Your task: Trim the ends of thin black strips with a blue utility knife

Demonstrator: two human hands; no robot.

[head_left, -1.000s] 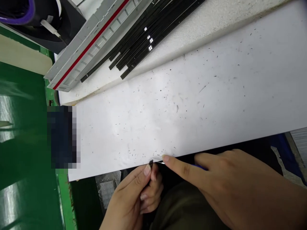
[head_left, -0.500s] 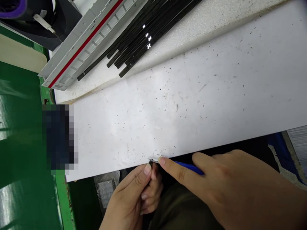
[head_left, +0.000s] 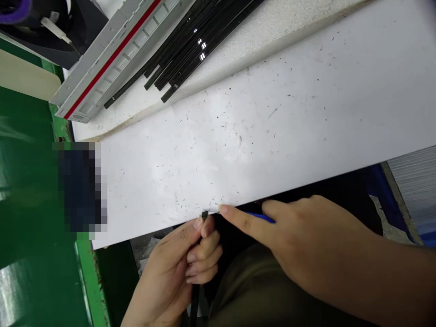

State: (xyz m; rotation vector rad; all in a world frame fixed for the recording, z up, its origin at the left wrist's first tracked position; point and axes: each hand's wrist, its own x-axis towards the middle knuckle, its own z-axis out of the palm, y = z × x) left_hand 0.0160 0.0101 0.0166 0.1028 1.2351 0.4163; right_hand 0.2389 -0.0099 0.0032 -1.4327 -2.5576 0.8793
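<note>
My left hand [head_left: 180, 268] grips a thin black strip [head_left: 204, 215] upright, its tip just at the near edge of the white table sheet [head_left: 259, 136]. My right hand [head_left: 303, 245] holds a blue-handled knife [head_left: 262, 218], index finger stretched along it. The blade tip meets the end of the strip at the table edge; the blade itself is mostly hidden under my fingertip. Small black shavings are scattered over the sheet near both hands.
A bundle of several long black strips [head_left: 190, 45] lies at the back on a white foam board [head_left: 259, 41], beside a grey rail with a red stripe [head_left: 109, 59]. A green floor [head_left: 30, 213] lies to the left. A dark machine part [head_left: 41, 32] sits top left.
The view has shifted, so everything sits a little higher and to the left. Both hands stay together at the table edge, knife tip still on the strip's end.
</note>
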